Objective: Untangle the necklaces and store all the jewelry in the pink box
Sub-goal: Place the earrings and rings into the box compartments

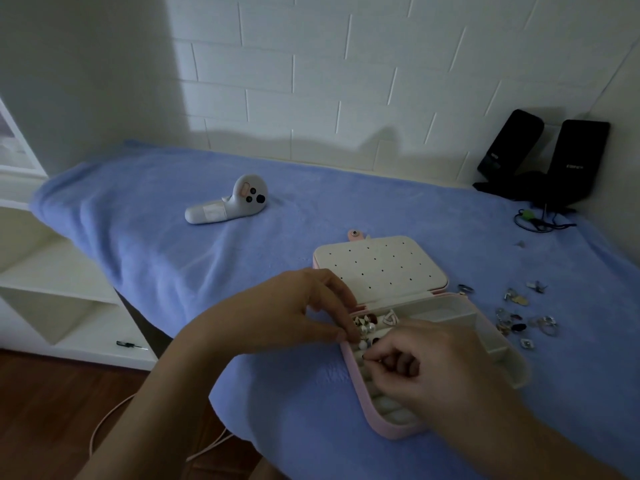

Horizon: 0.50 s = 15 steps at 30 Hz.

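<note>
The pink box (356, 382) lies open on the blue towel, its cream lid (381, 268) with small holes flat behind it. Several earrings (367, 327) sit in the box's far left slots. My left hand (294, 313) rests at the box's left edge, thumb and fingers pinching at the earrings there. My right hand (422, 368) hovers over the ring rolls and pinches a small dark piece of jewelry (369, 356). Loose jewelry (519, 317) lies scattered on the towel right of the box. No necklace can be made out.
A white handheld controller (228, 202) lies on the blue towel (173, 237) at the back left. Two black speakers (554, 157) and thin cables (536, 221) stand at the back right. The table's left edge drops to white shelves with a screwdriver (130, 345).
</note>
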Tool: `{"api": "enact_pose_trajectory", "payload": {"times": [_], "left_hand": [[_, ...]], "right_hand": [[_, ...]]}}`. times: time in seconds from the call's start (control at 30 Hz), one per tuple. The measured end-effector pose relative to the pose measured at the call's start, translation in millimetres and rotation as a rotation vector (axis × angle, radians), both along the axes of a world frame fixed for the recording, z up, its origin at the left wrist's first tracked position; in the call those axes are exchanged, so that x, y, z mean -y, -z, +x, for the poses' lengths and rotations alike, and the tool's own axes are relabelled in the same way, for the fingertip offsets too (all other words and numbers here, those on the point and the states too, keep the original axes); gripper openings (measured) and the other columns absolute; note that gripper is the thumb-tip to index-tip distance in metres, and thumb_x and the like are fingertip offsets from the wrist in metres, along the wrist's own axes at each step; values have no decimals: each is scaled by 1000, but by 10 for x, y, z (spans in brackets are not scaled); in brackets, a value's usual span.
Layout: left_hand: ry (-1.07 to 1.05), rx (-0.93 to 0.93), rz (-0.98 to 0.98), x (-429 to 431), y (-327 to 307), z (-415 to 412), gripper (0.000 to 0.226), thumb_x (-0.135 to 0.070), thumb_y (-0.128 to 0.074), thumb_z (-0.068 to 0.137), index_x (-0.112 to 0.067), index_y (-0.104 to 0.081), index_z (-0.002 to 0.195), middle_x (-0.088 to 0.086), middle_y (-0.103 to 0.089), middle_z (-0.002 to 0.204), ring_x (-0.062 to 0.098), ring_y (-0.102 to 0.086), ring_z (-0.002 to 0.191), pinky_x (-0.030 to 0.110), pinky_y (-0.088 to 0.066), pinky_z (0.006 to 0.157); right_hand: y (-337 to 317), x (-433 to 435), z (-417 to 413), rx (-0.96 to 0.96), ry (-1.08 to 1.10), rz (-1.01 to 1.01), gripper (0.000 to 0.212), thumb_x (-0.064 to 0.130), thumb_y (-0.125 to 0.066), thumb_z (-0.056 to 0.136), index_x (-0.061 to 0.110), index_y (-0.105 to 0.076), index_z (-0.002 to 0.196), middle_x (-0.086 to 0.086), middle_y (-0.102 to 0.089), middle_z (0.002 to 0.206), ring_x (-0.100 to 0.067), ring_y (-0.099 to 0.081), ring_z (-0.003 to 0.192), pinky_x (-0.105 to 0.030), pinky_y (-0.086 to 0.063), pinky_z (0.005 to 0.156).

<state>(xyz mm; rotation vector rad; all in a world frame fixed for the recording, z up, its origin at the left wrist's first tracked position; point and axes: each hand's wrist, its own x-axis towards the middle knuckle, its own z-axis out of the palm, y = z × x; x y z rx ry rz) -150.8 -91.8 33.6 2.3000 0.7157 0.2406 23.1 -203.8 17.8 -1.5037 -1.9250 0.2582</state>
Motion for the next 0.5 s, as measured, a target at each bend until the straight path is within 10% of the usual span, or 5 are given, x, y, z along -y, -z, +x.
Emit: {"api": "enact_pose_trajectory", "payload": {"times": [0.3, 0.5], "left_hand": [[-48, 8, 37, 81, -17, 24, 11, -33, -72, 81, -38, -73, 90, -24, -54, 114, -6, -48, 106, 21, -39, 94], [-87, 55, 58, 164, 1, 32, 10, -34, -72, 80, -43, -69, 85, -22, -55, 114, -4, -50, 106, 19, -39, 90]], "right_hand": [[-190, -32, 18, -493, 68, -580, 16, -2, -67, 82, 14, -70, 81, -1, -66, 57, -10, -62, 51, -21, -52, 53], [-253, -20, 0, -446, 62, -608, 13, 6, -76, 76, 16, -71, 69, 0, -66, 54, -8, -61, 50, -19, -51, 55]]}}
